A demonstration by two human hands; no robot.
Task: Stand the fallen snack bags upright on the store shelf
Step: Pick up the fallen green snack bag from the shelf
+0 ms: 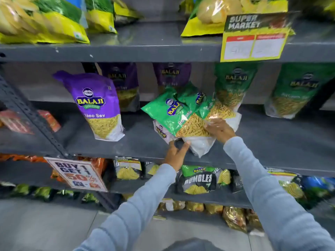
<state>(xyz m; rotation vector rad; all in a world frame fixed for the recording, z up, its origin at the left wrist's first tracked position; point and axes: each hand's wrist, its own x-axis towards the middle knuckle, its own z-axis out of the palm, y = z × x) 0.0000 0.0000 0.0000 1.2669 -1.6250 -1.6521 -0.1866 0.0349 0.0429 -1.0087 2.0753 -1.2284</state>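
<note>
On the middle shelf (272,134) in front of me, a green Balaji snack bag (178,115) lies tilted over, its top pointing up and to the left, with a second green bag (208,104) slumped just behind it to the right. My left hand (175,154) is under the lower edge of the front bag, fingers curled up against its white bottom corner near the shelf's front lip. My right hand (220,130) rests on the bags from the right, fingers spread across the clear window where the yellow sticks show; I cannot tell whether it grips or only presses. Both bags sit between my two hands. A purple Aloo Sev bag (98,105) stands upright well to the left, and a green bag (233,84) stands upright just behind the tilted ones.
</note>
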